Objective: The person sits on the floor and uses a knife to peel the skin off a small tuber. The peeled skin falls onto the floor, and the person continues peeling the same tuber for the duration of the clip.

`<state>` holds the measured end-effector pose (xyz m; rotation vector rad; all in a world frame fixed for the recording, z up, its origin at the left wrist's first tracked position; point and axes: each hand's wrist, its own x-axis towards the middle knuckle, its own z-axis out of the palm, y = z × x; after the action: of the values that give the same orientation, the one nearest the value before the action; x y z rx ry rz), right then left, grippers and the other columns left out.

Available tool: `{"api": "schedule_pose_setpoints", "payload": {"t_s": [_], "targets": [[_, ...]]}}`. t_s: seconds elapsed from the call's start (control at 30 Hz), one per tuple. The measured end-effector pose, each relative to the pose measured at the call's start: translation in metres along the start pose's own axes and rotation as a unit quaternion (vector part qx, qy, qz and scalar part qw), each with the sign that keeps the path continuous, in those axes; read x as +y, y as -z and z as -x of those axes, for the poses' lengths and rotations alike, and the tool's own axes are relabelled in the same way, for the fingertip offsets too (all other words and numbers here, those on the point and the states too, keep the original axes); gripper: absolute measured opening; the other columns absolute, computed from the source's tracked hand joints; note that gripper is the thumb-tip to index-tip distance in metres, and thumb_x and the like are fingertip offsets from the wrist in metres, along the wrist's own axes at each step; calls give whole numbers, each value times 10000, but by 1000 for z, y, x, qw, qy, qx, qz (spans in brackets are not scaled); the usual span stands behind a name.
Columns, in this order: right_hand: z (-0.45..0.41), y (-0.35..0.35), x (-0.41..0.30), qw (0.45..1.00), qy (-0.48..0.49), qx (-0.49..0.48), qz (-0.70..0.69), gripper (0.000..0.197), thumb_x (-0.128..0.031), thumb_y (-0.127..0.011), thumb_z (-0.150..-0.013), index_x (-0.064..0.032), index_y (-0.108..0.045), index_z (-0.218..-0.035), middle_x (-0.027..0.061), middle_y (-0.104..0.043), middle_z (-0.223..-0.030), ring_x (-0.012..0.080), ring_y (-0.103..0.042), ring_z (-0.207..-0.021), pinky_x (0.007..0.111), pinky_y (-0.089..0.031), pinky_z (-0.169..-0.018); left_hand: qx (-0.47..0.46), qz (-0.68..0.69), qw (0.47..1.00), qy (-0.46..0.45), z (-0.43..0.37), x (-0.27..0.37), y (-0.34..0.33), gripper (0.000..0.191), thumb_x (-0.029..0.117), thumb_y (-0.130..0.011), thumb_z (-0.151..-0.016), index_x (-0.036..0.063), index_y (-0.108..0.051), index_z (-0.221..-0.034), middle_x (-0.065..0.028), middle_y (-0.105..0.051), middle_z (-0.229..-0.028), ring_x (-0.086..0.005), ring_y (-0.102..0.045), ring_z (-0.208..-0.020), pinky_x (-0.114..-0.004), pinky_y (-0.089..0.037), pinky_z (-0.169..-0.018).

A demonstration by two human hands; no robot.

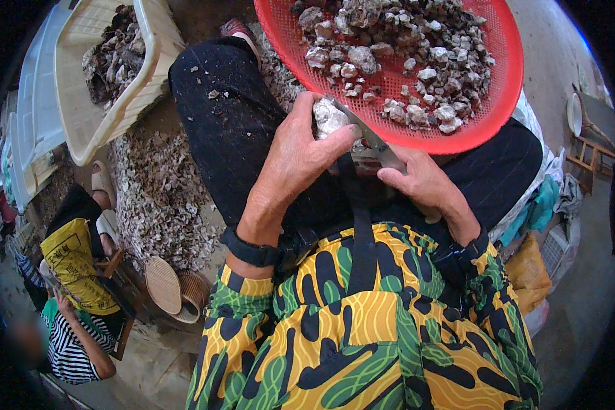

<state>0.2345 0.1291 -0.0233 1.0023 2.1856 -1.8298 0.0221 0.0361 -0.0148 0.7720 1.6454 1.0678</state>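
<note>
Between the thumb and fingers of my left hand (307, 141) is a whitish, rough lump (329, 119); what it is made of I cannot tell. My right hand (423, 179) grips a knife with a broad metal blade (371, 138), which slants up and left until its edge meets the lump. Both hands are above my lap, at the near rim of a red plastic mesh basket (507, 87). Inside that basket lie many pale and brown chunks (435, 56) of mixed size. The knife's handle is mostly hidden in my right hand.
A cream plastic crate (154, 66) holding darker lumps (118, 56) stands at upper left. Below it spreads a heap of thin shavings (159, 200), with a pair of woven slippers (164, 287) near it. Another person (77, 333) sits at far left. Cloths and bags (530, 271) lie on the right.
</note>
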Motion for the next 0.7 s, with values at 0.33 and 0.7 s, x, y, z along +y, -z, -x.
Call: {"api": "schedule_pose_setpoints", "payload": {"t_s": [0.33, 0.7], "targets": [[-1, 2, 4, 999, -37, -23, -1, 486, -165, -636, -844, -17, -556, -1299, 165, -678, -1050, 226, -631, -943, 357, -474, -895, -1, 4, 1000, 6, -1, -4, 0, 566, 296, -723, -782, -22, -521, -1204, -179, -650, -1029, -230, -653, -875, -345, -531, -762], [-2, 3, 1, 998, -52, -29, -3, 476, -166, -638, -844, 4, -564, -1282, 154, -679, -1070, 205, -618, -976, 348, -460, -919, 1, 7, 1000, 1, -1, -4, 0, 589, 326, -719, -779, -24, -521, -1209, -172, -643, -1027, -220, -646, -867, -338, -530, -749]]}}
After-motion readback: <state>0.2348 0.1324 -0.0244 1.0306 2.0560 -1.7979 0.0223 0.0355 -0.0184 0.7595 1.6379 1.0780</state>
